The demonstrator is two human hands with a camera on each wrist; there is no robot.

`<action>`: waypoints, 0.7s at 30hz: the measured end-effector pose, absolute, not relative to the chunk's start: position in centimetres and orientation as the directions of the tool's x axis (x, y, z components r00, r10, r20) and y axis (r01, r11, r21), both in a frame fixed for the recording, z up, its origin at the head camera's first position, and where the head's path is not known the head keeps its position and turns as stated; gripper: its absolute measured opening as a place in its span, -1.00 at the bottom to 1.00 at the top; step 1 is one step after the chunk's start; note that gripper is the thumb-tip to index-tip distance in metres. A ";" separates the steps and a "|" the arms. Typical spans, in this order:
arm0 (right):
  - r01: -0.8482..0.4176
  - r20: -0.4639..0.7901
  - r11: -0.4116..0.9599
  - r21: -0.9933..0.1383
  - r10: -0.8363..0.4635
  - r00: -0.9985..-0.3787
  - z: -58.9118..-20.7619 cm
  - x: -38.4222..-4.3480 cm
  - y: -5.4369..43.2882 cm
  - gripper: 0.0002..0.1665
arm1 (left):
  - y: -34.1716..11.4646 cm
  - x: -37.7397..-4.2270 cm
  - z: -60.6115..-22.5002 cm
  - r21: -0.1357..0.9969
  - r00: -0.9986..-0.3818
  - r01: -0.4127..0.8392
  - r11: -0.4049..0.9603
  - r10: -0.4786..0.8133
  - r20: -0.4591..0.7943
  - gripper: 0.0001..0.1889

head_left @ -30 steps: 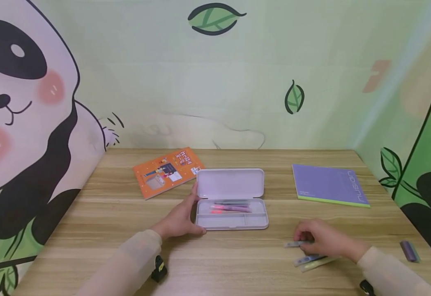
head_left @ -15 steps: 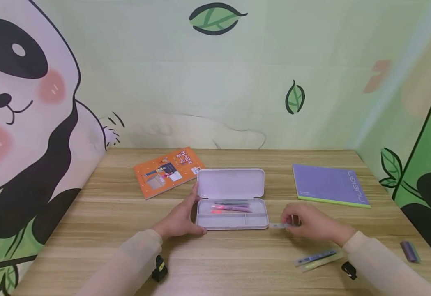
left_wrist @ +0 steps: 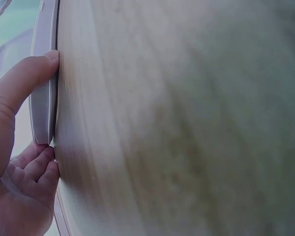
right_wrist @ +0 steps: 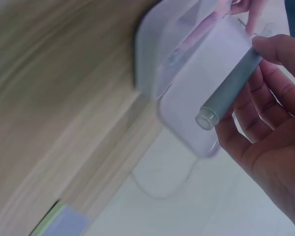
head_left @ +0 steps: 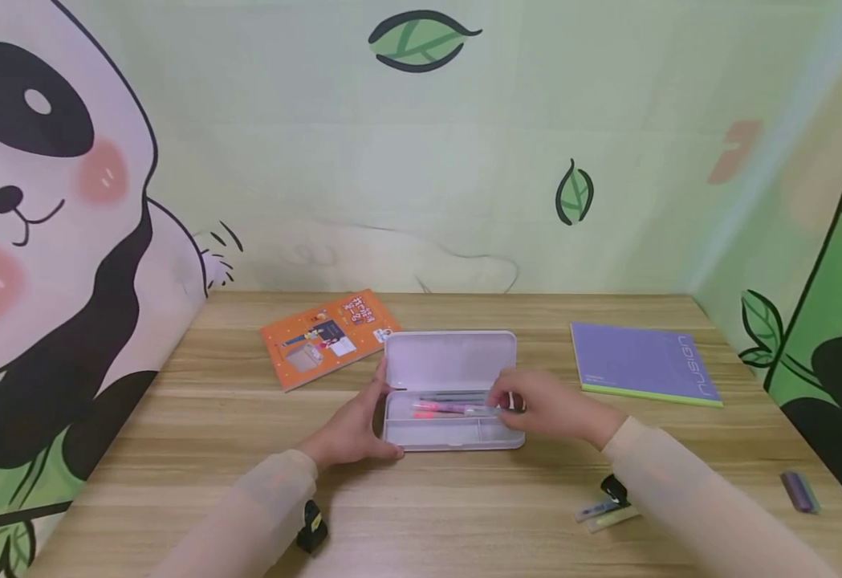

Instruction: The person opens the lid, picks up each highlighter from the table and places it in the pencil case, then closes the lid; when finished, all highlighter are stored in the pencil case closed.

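Note:
A white pencil case (head_left: 431, 440) lies with its lid up in the middle of the table. Several pink, purple and greyish pens (head_left: 442, 408) lie in its rear compartment. My left hand (head_left: 348, 421) holds the case's left end, thumb at the front edge and fingers round the side. Over the case's right part, my right hand (head_left: 547, 405) pinches a grey-green pen (right_wrist: 231, 86) between thumb and fingers; its clear end shows in the right wrist view. A blue pen (head_left: 596, 510) and a yellow pen (head_left: 612, 518) lie at front right, partly hidden by the right sleeve.
An orange booklet (head_left: 330, 337) lies behind the case to the left. A purple notebook (head_left: 644, 361) is at the back right. Near the table's right edge sit small purple and green pieces (head_left: 799, 491). A panda-printed wall stands behind the wooden table (head_left: 421, 514).
My right hand has picked the grey-green pen up from the table at front right and carried it left and away from me, over the case. My left hand stays put.

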State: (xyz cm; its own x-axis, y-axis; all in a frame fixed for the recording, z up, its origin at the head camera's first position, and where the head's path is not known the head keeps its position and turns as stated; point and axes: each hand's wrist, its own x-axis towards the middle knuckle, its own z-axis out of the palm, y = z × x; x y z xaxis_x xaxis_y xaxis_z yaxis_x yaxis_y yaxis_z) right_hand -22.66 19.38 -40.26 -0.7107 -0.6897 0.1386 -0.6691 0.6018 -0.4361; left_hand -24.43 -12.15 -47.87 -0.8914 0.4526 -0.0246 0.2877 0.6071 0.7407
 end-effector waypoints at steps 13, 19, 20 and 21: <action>-0.731 0.132 0.534 -0.425 -0.763 -0.633 -40.1 -24.2 13.4 -0.91 | -12.2 -24.3 -47.7 0.749 -0.894 0.277 0.602 0.446 -0.028 0.49; -0.732 0.090 0.543 -0.411 -0.775 -0.625 -41.0 -24.4 11.0 -0.91 | -12.3 -24.3 -47.8 0.757 -0.888 0.296 0.582 0.460 -0.006 0.48; -0.726 0.079 0.549 -0.414 -0.773 -0.629 -41.2 -24.5 10.6 -0.91 | -12.3 -24.3 -47.8 0.758 -0.887 0.299 0.580 0.461 -0.004 0.47; -0.724 0.073 0.549 -0.417 -0.774 -0.628 -41.4 -24.5 10.4 -0.91 | -12.3 -24.3 -47.9 0.756 -0.887 0.302 0.581 0.463 -0.001 0.47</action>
State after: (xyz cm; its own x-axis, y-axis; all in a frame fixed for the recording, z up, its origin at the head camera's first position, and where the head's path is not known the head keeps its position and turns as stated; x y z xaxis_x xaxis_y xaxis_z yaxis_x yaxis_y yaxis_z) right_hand -24.54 10.35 -41.45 -0.6284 -0.7745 0.0726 -0.7244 0.5487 -0.4173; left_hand -24.32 -12.33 -47.89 -0.8866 0.4626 -0.0010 0.3022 0.5808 0.7559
